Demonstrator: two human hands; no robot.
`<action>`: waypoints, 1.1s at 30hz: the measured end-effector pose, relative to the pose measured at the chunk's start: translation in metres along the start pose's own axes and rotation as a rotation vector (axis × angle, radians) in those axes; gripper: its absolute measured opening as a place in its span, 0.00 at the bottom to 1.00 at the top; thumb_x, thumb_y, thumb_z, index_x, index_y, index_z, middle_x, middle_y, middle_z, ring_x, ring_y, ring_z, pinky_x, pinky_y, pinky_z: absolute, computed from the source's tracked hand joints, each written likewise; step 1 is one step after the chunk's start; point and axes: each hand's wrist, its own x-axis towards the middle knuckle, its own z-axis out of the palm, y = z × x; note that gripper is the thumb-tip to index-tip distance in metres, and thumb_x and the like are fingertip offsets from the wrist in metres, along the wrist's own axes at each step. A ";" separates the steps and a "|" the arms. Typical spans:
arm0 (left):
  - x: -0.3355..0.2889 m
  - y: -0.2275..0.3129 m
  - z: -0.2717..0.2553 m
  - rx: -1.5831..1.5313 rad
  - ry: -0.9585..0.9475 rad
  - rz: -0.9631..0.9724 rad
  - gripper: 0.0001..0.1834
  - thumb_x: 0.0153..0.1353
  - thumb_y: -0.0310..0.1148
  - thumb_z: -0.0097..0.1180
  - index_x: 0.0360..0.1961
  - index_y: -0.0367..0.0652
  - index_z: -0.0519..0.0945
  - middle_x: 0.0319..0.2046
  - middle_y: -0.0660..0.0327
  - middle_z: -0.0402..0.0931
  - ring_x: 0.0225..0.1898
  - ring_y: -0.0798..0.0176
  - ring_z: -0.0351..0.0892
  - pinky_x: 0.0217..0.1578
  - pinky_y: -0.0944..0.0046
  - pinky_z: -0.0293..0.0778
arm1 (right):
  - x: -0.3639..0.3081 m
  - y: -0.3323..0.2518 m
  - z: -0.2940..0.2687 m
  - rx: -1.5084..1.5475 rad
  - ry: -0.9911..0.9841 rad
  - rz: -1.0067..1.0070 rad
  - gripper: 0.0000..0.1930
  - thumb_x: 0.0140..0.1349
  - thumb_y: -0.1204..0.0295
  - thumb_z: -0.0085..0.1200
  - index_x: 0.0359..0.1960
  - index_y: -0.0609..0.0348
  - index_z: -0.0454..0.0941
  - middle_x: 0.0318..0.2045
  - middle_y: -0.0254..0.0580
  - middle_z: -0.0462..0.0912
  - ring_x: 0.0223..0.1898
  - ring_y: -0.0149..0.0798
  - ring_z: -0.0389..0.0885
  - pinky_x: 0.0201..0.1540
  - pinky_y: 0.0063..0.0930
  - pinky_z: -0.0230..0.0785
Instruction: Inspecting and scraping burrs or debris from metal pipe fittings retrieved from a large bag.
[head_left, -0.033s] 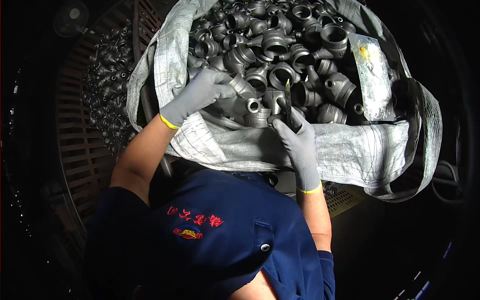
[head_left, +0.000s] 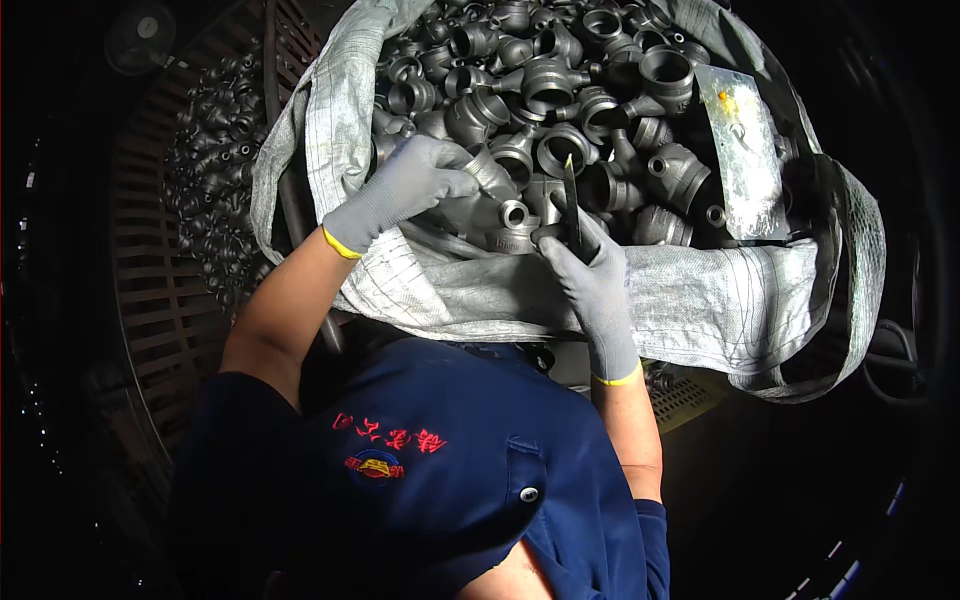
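Observation:
My left hand (head_left: 420,180) wears a grey glove with a yellow cuff. Its fingers close on a grey metal pipe fitting (head_left: 493,172) with a threaded rim and a small round outlet, held over the near edge of a white woven sack (head_left: 455,297). Beside it, my right hand (head_left: 588,268), gloved the same way, wraps round a thin, dark, flat file-like tool (head_left: 571,200), its tip pointing up and away. The lower part of that tool is hidden in the palm. Many similar pipe fittings (head_left: 550,82) fill the sack in a heap.
A scuffed flat metal plate (head_left: 742,155) leans on the heap at the right. Past the sack's left side, a slatted brown crate (head_left: 150,290) holds more small fittings (head_left: 225,130). A webbing strap loop (head_left: 862,270) hangs at the right. A perforated yellowish panel (head_left: 690,398) lies low behind my right forearm.
My right hand and the tool have shifted slightly left. The fitting in my left hand has turned a little, its small outlet moving slightly right. My left hand has barely moved.

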 end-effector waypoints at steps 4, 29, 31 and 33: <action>0.011 0.009 0.021 0.354 -0.005 0.110 0.10 0.55 0.34 0.58 0.25 0.37 0.79 0.19 0.61 0.76 0.24 0.73 0.73 0.27 0.66 0.70 | 0.006 0.002 0.007 -0.242 0.033 -0.162 0.30 0.55 0.71 0.62 0.59 0.68 0.69 0.36 0.38 0.82 0.35 0.23 0.75 0.40 0.19 0.69; -0.007 -0.034 0.004 -0.766 0.121 -0.032 0.24 0.63 0.28 0.48 0.61 0.34 0.67 0.55 0.55 0.71 0.50 0.64 0.76 0.51 0.64 0.73 | 0.024 0.023 -0.013 0.464 0.169 0.144 0.14 0.63 0.73 0.55 0.47 0.69 0.76 0.32 0.37 0.82 0.30 0.25 0.79 0.35 0.17 0.73; -0.009 -0.026 0.002 -0.768 0.118 0.033 0.24 0.61 0.25 0.47 0.59 0.32 0.67 0.55 0.53 0.72 0.50 0.63 0.77 0.52 0.65 0.72 | 0.025 0.025 -0.014 0.477 0.134 0.109 0.16 0.64 0.71 0.53 0.50 0.68 0.75 0.29 0.35 0.81 0.26 0.22 0.75 0.29 0.13 0.67; -0.011 -0.020 0.002 -0.749 0.126 0.080 0.24 0.60 0.24 0.47 0.59 0.31 0.67 0.54 0.52 0.72 0.50 0.62 0.77 0.53 0.65 0.72 | 0.026 0.030 -0.018 0.437 0.115 0.108 0.16 0.65 0.69 0.53 0.51 0.68 0.75 0.28 0.34 0.80 0.24 0.20 0.72 0.27 0.12 0.62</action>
